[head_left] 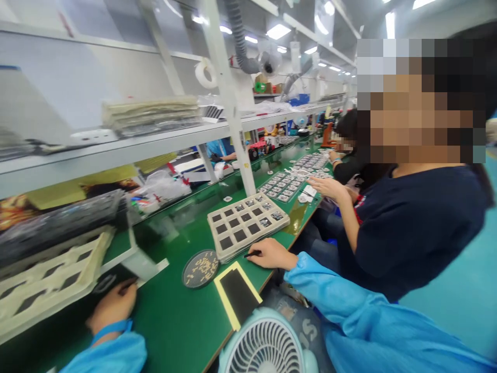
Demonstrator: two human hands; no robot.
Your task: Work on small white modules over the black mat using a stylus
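One long green bench (174,321) lies under both my hands. Beside my right hand (272,254), on the far side, a stack of beige compartment trays (248,223), some cells holding small parts. Near my left hand (112,308), a beige tray (50,282), tilted. Between my hands: a black pad on yellow backing (237,294) and a round dish of small pale pieces (201,268). Right hand: fingers pinched shut on a thin dark tool (252,254), tip toward the stack. Left hand: curled on a thin dark tool too; grip partly hidden.
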